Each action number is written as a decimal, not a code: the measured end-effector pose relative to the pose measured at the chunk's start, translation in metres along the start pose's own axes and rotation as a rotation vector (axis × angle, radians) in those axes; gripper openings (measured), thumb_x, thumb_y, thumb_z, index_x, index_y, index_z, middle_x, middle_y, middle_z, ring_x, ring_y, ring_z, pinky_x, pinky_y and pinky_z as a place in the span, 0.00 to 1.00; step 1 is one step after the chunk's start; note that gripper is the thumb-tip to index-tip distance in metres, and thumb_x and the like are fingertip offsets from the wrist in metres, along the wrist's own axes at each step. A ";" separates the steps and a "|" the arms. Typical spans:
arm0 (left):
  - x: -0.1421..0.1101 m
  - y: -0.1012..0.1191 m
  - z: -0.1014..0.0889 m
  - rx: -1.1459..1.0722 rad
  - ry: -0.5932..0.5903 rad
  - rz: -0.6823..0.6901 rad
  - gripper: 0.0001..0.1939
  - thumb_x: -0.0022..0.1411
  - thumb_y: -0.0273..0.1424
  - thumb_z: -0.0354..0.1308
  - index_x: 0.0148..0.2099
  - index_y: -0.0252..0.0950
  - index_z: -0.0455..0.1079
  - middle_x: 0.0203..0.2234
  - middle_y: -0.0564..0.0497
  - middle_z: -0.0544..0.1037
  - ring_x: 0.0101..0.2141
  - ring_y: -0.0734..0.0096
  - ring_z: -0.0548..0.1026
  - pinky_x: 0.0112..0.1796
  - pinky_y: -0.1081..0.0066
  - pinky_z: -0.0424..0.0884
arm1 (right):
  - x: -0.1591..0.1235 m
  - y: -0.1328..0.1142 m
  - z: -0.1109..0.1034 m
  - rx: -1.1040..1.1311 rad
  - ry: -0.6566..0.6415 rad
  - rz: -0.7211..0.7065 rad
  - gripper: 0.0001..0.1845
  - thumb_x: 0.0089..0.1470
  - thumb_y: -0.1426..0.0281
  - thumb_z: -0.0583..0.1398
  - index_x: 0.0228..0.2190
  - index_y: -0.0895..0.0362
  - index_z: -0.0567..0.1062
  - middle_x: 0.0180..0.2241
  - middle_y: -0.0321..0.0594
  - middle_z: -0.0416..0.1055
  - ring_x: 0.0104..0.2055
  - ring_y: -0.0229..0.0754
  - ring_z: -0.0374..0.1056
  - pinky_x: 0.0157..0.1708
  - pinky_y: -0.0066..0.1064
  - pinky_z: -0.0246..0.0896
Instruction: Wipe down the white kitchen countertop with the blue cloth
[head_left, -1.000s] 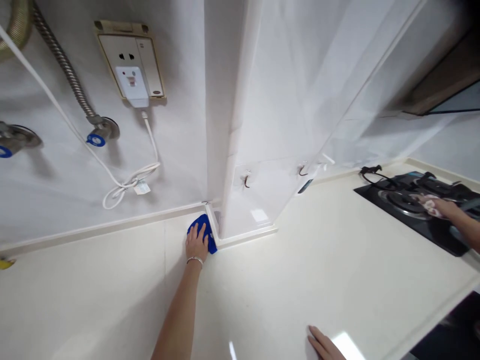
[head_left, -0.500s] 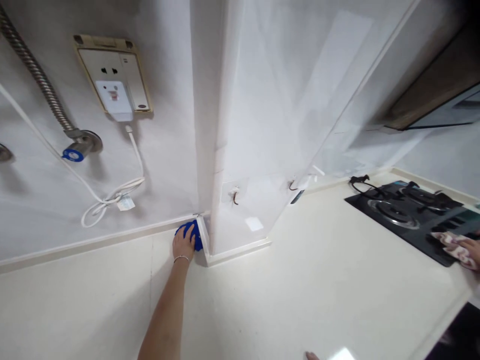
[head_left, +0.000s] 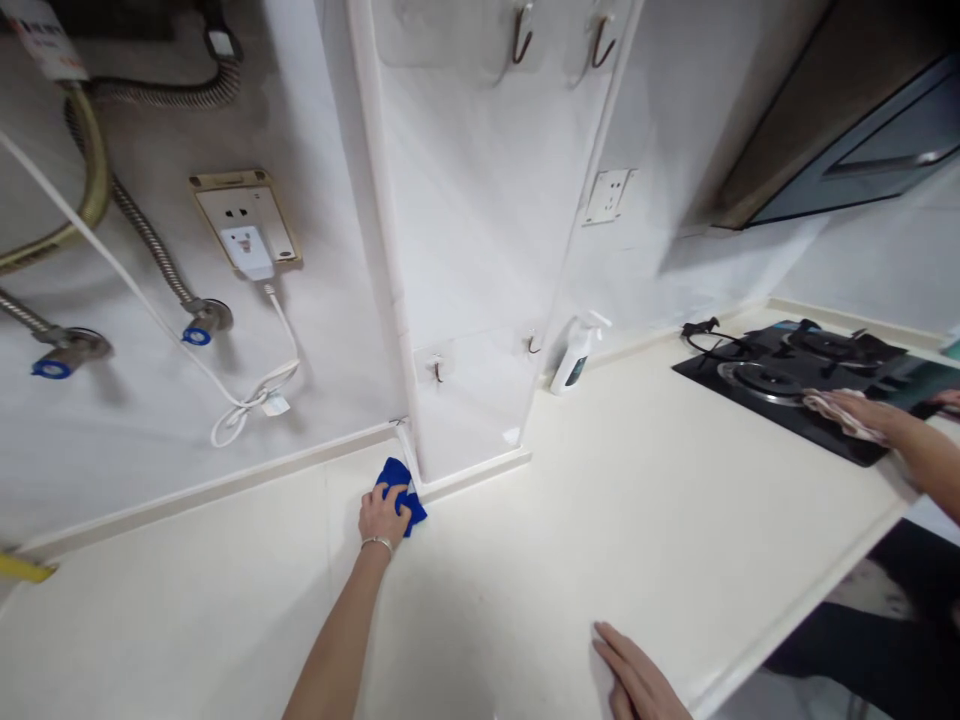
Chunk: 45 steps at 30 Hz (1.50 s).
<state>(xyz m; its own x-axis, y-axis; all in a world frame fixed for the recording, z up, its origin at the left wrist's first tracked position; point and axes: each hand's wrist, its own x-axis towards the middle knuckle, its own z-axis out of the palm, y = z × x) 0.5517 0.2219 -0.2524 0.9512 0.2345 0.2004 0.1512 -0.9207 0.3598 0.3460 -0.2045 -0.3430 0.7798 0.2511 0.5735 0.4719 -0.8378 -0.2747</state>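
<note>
My left hand (head_left: 382,518), with a thin bracelet at the wrist, presses a blue cloth (head_left: 401,488) onto the cream countertop (head_left: 525,560), right at the foot of the white pillar (head_left: 465,300) where it meets the wall. Its fingers curl over the cloth. My right hand (head_left: 637,680) lies flat on the countertop near the front edge, fingers stretched out, holding nothing.
Another person's hand (head_left: 862,412) rubs a pinkish rag (head_left: 832,405) over the black gas hob (head_left: 795,385) at the right. A white spray bottle (head_left: 574,355) stands by the pillar. A socket with a white plug (head_left: 247,235), hoses and valves (head_left: 199,325) line the left wall.
My left hand has drawn the blue cloth slightly out from the corner towards me. My right hand has come further into view. The other person's rag has moved back onto the hob.
</note>
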 end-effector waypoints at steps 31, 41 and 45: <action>-0.257 0.075 -0.009 -0.332 -0.369 0.331 0.21 0.51 0.30 0.60 0.49 0.48 0.74 0.56 0.49 0.70 0.58 0.52 0.63 0.61 0.47 0.61 | -0.004 -0.004 0.002 0.094 0.027 0.082 0.24 0.59 0.72 0.53 0.56 0.54 0.70 0.59 0.43 0.69 0.59 0.48 0.68 0.60 0.46 0.67; -0.257 -0.118 -0.090 -0.083 0.001 -0.123 0.20 0.52 0.20 0.49 0.43 0.42 0.73 0.55 0.45 0.73 0.57 0.56 0.68 0.62 0.50 0.63 | -0.005 -0.006 -0.003 0.092 -0.001 0.095 0.22 0.59 0.71 0.53 0.54 0.54 0.71 0.58 0.44 0.70 0.58 0.48 0.69 0.60 0.45 0.66; -0.235 -0.161 -0.104 -0.019 0.104 -0.268 0.17 0.56 0.22 0.48 0.44 0.41 0.71 0.56 0.44 0.72 0.58 0.57 0.68 0.64 0.52 0.61 | -0.007 -0.006 -0.003 0.080 0.004 0.097 0.21 0.60 0.71 0.53 0.54 0.54 0.71 0.58 0.44 0.70 0.57 0.48 0.69 0.61 0.45 0.65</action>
<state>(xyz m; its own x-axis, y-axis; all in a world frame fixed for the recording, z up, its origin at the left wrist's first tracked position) 0.2760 0.3477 -0.2625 0.8451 0.5004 0.1880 0.3875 -0.8158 0.4293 0.3369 -0.2025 -0.3429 0.8219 0.1686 0.5441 0.4256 -0.8166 -0.3899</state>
